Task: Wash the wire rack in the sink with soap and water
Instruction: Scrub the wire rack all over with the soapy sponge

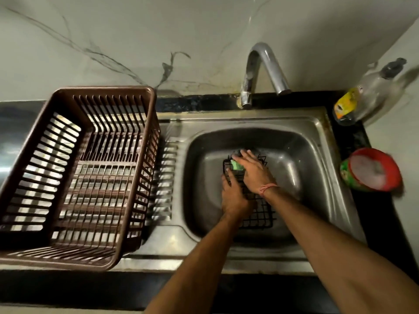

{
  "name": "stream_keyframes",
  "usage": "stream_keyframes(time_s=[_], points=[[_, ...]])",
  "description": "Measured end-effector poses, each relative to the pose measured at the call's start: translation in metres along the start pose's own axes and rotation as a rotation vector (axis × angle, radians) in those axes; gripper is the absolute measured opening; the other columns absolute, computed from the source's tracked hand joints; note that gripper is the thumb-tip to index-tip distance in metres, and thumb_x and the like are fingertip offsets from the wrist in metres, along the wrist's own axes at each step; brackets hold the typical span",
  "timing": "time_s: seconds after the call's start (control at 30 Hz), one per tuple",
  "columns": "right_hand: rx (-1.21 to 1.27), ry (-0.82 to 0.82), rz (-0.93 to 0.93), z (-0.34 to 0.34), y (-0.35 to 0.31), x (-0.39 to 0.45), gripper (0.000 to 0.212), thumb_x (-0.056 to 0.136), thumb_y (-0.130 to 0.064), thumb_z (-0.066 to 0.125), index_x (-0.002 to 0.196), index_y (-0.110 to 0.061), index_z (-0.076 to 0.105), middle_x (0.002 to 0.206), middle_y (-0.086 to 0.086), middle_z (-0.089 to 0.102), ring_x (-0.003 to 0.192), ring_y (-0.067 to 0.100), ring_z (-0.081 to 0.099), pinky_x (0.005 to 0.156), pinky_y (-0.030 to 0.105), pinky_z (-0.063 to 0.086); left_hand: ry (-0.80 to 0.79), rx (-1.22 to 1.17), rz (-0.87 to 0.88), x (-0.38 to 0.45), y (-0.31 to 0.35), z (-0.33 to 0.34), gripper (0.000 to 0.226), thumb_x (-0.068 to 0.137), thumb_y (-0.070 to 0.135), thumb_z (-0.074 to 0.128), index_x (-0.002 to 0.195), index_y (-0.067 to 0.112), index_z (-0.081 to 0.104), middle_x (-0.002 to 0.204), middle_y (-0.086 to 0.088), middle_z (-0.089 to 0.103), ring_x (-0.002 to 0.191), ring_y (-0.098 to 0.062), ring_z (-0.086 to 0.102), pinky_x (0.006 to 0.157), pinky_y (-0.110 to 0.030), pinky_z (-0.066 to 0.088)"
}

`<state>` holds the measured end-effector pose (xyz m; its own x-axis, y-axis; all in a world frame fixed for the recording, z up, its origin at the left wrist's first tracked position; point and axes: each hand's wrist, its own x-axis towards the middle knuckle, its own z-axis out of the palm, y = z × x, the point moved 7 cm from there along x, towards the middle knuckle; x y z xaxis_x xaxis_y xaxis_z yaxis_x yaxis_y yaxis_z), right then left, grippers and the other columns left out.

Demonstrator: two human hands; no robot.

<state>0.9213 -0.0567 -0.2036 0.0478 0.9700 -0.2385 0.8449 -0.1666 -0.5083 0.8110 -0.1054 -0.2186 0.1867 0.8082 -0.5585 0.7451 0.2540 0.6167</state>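
A black wire rack (260, 214) lies flat in the steel sink (301, 141). My left hand (233, 196) grips the rack's left edge and holds it down. My right hand (254, 169) lies over the far part of the rack with its fingers stretched forward, pressing a green sponge (237, 165) onto the wires. Most of the sponge is hidden under the fingers. A red thread is tied round my right wrist. A red tub of white soap (371, 171) stands on the counter to the right of the sink. No water runs from the tap (260, 71).
A large brown plastic dish basket (79, 173) stands on the drainboard to the left of the sink. A clear bottle with a yellow label (362, 96) lies in the back right corner. The tap arches over the sink's far edge.
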Motion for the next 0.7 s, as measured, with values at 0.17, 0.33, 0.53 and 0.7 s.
stream_keyframes(time_s=[0.17,0.33,0.53,0.7], points=[[-0.161,-0.084,-0.147,0.018,0.006,-0.025,0.058,0.111,-0.042,0.028,0.165,-0.038,0.007,0.172,-0.005,-0.011,0.158,0.013,-0.015,0.13,0.04,-0.003,-0.087,0.004,0.047,0.006,-0.004,0.001,0.138,0.087,0.048,0.086,0.167,0.022,-0.023,0.174,-0.006,-0.031,0.163,-0.027,-0.015,0.127,-0.036,0.003],[-0.198,-0.028,-0.24,0.014,0.012,-0.056,0.064,0.109,-0.017,0.043,0.164,-0.036,0.016,0.172,-0.008,-0.002,0.159,0.01,-0.006,0.13,0.036,0.004,-0.07,-0.037,0.042,0.003,-0.002,-0.005,0.128,0.094,0.029,0.08,0.167,0.019,-0.024,0.175,-0.013,-0.026,0.165,-0.035,-0.002,0.131,-0.043,0.017],[-0.17,0.16,-0.024,0.009,0.01,-0.016,0.074,0.104,-0.004,0.041,0.165,-0.034,0.011,0.173,-0.001,0.0,0.16,0.019,-0.003,0.13,0.041,0.009,-0.099,-0.08,0.012,0.001,0.0,-0.005,0.148,0.081,0.028,0.094,0.165,0.02,-0.027,0.174,-0.01,-0.03,0.165,-0.03,-0.007,0.131,-0.039,0.013],[-0.067,0.069,-0.242,0.024,-0.021,0.014,0.059,0.102,-0.002,0.044,0.158,-0.021,0.041,0.17,0.002,0.024,0.159,0.021,0.012,0.13,0.045,0.013,-0.058,-0.102,0.086,0.005,-0.003,-0.005,0.151,0.077,0.035,0.096,0.166,0.014,-0.025,0.175,-0.008,-0.026,0.163,-0.026,-0.018,0.135,-0.043,0.007]])
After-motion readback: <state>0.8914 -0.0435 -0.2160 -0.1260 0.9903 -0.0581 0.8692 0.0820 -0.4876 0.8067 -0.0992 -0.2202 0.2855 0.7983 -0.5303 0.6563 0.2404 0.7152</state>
